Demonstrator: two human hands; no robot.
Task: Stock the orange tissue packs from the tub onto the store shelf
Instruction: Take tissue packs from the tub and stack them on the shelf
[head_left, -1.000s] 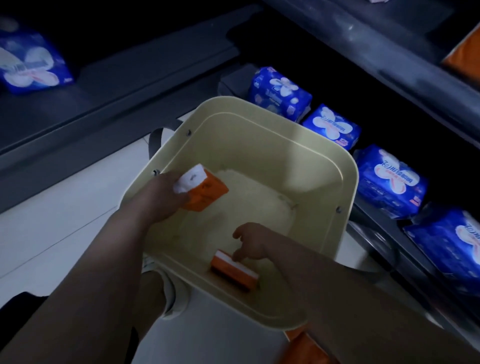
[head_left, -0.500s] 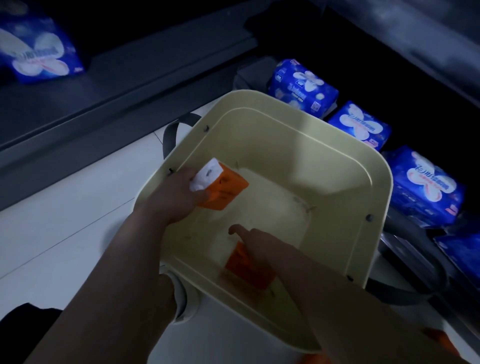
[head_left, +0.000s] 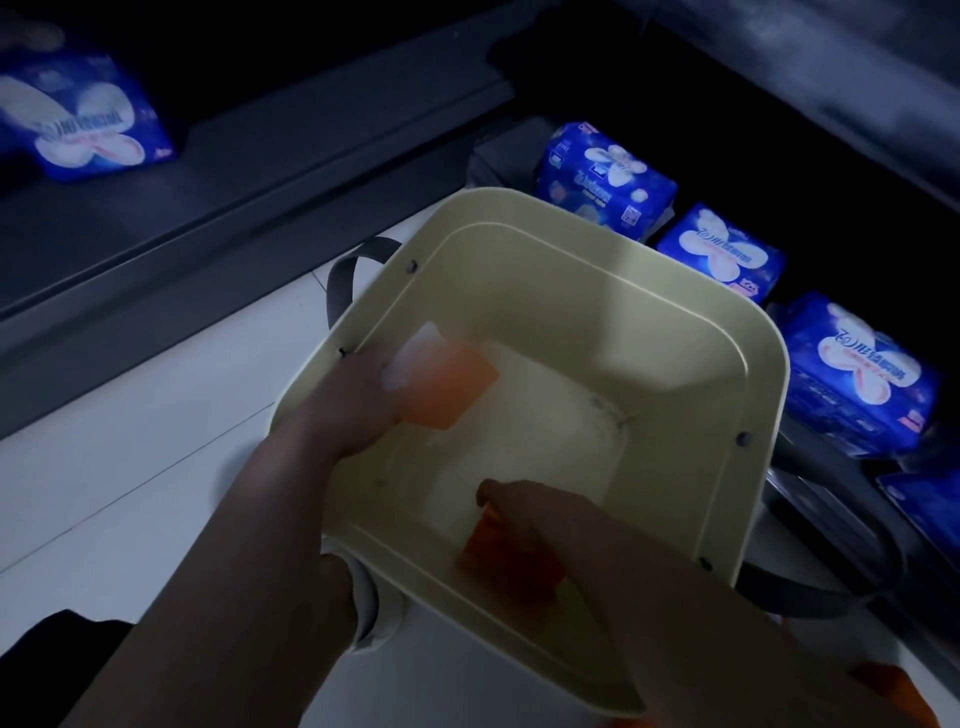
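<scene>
Down in the cream tub (head_left: 769, 395), both hands are at work. L hand (head_left: 343, 415) is at the tub's left wall, fingers curled round an orange tissue pack (head_left: 447, 384): thumb and fingertips clamp its white end, and the orange end sticks out right past the fingers, off the tub floor, blurred. R hand (head_left: 540, 519) reaches in by the near wall and closes on the second orange pack (head_left: 498, 556). Its thumb hooks over that pack's far edge, the rest of the fingers are hidden under the hand, and the pack pokes out left and near of the palm, close to the near wall. The tub sits on a pale tiled floor (head_left: 130, 441) w/ a grey handle (head_left: 345, 270) at its far left. Blue packs (head_left: 605, 179) line the low shelf (head_left: 831, 83) on the right, and another blue pack (head_left: 88, 124) sits far left. Light is dim, so details are soft.
</scene>
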